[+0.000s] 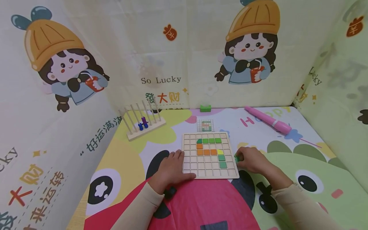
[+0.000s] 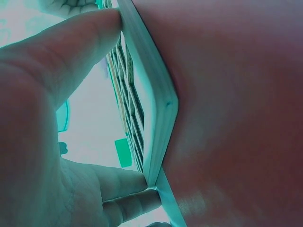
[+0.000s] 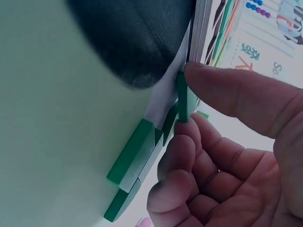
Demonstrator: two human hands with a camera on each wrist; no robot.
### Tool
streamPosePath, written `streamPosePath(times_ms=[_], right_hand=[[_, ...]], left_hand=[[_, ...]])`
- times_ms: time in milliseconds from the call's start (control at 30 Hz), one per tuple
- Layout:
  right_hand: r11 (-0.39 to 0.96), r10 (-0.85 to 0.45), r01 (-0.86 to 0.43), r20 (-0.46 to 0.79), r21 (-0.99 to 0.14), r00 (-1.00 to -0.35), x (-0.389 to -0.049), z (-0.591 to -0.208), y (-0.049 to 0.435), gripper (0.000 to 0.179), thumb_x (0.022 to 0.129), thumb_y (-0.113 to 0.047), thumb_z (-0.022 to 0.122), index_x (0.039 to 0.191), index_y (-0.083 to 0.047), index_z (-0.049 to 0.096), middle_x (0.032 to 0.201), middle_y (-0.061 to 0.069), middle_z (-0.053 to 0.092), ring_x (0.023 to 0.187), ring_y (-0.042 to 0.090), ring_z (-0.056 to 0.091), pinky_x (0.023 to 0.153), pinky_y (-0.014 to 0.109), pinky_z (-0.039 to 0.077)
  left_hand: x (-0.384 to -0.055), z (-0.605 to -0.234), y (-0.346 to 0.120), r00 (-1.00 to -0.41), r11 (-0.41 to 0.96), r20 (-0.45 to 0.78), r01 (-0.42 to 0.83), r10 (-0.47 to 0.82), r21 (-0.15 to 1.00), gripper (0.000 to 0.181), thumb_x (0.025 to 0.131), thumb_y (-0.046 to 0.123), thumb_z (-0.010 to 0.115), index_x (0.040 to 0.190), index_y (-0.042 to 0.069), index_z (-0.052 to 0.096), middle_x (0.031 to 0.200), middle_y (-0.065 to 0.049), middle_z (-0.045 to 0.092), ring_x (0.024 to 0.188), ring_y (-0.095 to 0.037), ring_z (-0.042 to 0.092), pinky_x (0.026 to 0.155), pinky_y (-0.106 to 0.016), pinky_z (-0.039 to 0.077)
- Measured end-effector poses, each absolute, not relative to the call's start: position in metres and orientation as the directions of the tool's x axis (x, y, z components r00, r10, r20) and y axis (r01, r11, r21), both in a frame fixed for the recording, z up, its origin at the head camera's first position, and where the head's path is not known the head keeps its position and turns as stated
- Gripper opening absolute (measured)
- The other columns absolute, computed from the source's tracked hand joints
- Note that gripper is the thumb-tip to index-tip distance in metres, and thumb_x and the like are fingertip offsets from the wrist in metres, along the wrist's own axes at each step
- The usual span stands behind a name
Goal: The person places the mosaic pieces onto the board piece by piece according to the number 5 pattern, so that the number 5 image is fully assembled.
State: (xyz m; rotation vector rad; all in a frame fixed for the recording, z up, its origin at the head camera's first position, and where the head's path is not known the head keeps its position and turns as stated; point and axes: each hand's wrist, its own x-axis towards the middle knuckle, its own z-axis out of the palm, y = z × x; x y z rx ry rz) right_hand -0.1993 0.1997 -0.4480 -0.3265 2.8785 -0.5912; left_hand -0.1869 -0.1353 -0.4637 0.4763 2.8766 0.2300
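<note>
A square wooden grid board (image 1: 188,172) lies flat, with green, orange, yellow and teal tiles (image 1: 210,152) in an angular pattern. My left hand (image 1: 172,167) rests at its near left corner. The fingers lie along the left edge and the thumb (image 2: 90,38) is against the near edge, all fairly straight. Just off the board's right edge, my right hand (image 1: 253,159) pinches a small green tile (image 3: 182,97) between thumb and fingertips. Several more green pieces (image 3: 130,156) lie on the tabletop below that hand, mostly hidden by it in the head view.
Behind the board lies a small pattern card (image 1: 200,128), with a green block (image 1: 205,108) farther back by the wall. A wooden peg rack (image 1: 133,136) with blue and purple figures stands back left. At the back right lies a pink stick-shaped object (image 1: 267,119).
</note>
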Motion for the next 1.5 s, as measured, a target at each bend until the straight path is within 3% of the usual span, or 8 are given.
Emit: streamPosePath(times_ms=[533,1000,1167,1500], right_hand=[[0.845,-0.326,-0.251,-0.081,-0.472,-0.942,-0.195,-0.451,0.203,0.01,0.086,-0.004,0.076,0.089,-0.008,0.066,0.08,0.0,0.065,0.073,0.015,0.056,0.068,0.034,0.048],[0.766,-0.365,-0.271,-0.048,-0.583,-0.93,-0.191,-0.441,0.197,0.009,0.092,-0.004,0.073,0.099,-0.007,0.067,0.091,0.001,0.067,0.08,0.015,0.058,0.067,0.027,0.052],[0.746,-0.397,-0.298,-0.038,-0.595,-0.917,-0.191,-0.443,0.191,0.013,0.092,-0.006,0.075,0.103,-0.009,0.069,0.09,-0.003,0.067,0.083,0.014,0.057,0.072,0.028,0.051],[0.692,-0.463,-0.295,-0.091,-0.659,-0.882,-0.189,-0.45,0.179,0.008,0.09,-0.008,0.074,0.095,-0.013,0.071,0.084,-0.008,0.067,0.08,0.01,0.059,0.072,0.028,0.049]], left_hand=[[-0.186,-0.463,-0.135,-0.924,0.935,-0.182,0.304,0.336,0.181,0.111,0.076,0.074,0.074,0.157,0.005,0.04,0.156,-0.014,0.046,0.139,-0.034,0.047,0.107,-0.052,0.05],[-0.187,-0.465,-0.135,-0.924,0.938,-0.189,0.303,0.333,0.169,0.112,0.076,0.076,0.072,0.157,0.006,0.039,0.157,-0.013,0.045,0.139,-0.033,0.046,0.107,-0.051,0.05],[-0.188,-0.465,-0.135,-0.922,0.937,-0.19,0.308,0.336,0.163,0.112,0.077,0.076,0.071,0.158,0.006,0.038,0.158,-0.013,0.044,0.14,-0.034,0.046,0.108,-0.051,0.05],[-0.188,-0.464,-0.134,-0.923,0.937,-0.19,0.304,0.335,0.173,0.113,0.076,0.076,0.073,0.158,0.005,0.039,0.158,-0.014,0.045,0.14,-0.034,0.046,0.107,-0.052,0.05]])
